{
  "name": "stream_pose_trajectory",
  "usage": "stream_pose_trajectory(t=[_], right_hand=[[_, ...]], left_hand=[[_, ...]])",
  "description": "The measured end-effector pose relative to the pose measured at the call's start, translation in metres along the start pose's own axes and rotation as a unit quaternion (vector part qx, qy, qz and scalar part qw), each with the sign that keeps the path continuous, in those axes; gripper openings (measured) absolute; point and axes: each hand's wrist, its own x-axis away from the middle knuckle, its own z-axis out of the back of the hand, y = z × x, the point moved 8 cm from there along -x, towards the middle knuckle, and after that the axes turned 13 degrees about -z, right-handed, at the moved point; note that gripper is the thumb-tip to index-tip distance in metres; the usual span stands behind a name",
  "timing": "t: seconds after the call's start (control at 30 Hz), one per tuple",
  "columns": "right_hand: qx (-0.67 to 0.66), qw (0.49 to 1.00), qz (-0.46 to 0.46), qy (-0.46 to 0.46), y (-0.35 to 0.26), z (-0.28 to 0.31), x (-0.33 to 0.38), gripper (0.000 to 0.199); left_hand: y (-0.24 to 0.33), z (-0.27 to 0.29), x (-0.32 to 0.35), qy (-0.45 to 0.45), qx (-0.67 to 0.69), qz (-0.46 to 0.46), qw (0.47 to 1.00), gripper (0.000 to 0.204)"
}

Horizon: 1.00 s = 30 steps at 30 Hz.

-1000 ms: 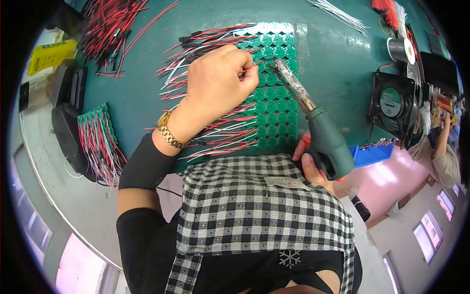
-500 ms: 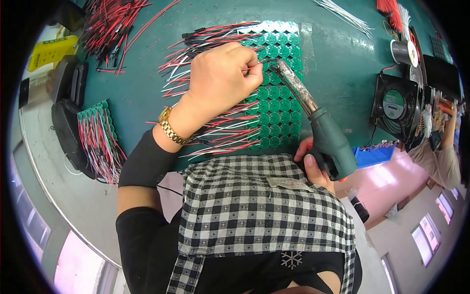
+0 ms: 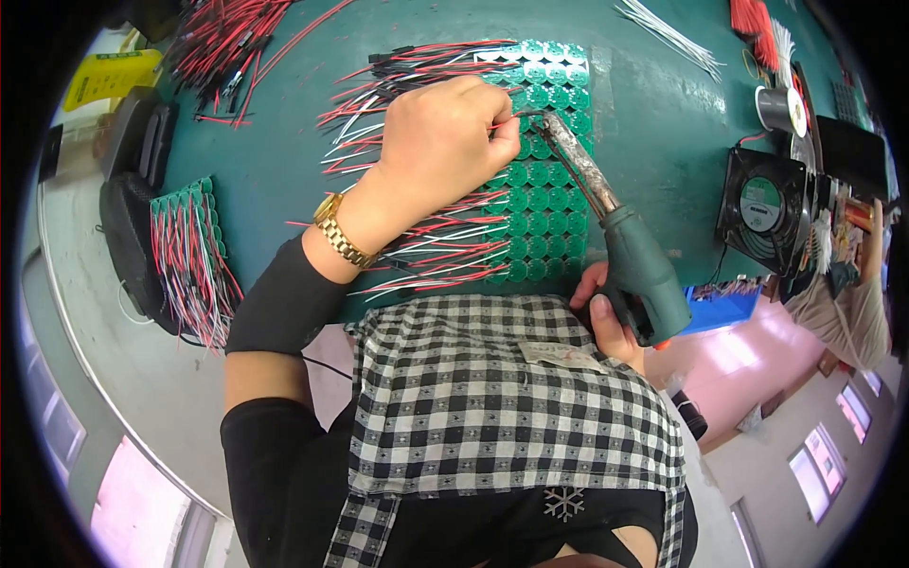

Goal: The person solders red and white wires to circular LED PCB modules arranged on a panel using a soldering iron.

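My left hand [image 3: 450, 128] is closed in a pinch on a thin red wire [image 3: 504, 123], over the upper part of a panel of round green circuit boards [image 3: 535, 222]. Red, white and black wires [image 3: 417, 251] fan out leftward from the panel, some of them beneath my left wrist. In my right hand [image 3: 611, 327] is a dark green soldering gun [image 3: 644, 270], its long metal barrel pointing up and left. The gun's tip [image 3: 542, 121] is at the boards, just right of my left fingertips. Whether tip and wire touch is too small to tell.
A bundle of red and black wires [image 3: 232, 43] lies at the far left, and a wired green panel [image 3: 185, 256] at the left edge. White wires [image 3: 668, 38] lie far right. A solder spool [image 3: 781, 111] and a black fan [image 3: 762, 204] stand at the right. Another person's arm [image 3: 869, 251] shows beyond.
The whole view has shifted slightly, with the panel and both hands a little further right in it. Both holds are the same, and the gun's tip stays by my left fingertips.
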Motion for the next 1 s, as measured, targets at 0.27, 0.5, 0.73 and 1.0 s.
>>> stream_pose_trajectory(t=[0.27,0.5,0.73,1.0], right_hand=[[-0.163,0.983,0.072,0.033,0.014,0.01,0.0,0.05],[-0.279,0.951,0.134,0.003,0.013,0.03,-0.018,0.052],[-0.284,0.948,0.143,-0.024,0.011,0.022,-0.018,0.055],[-0.272,0.944,0.186,-0.018,0.0,0.02,-0.02,0.049]], left_hand=[[-0.003,-0.001,-0.005,0.018,-0.017,-0.006,1.0,0.009],[-0.01,-0.009,-0.008,0.004,-0.012,0.01,1.0,0.009],[-0.016,-0.007,-0.001,-0.017,-0.021,0.03,0.999,0.011],[-0.018,-0.004,-0.006,-0.019,-0.027,0.01,0.999,0.011]])
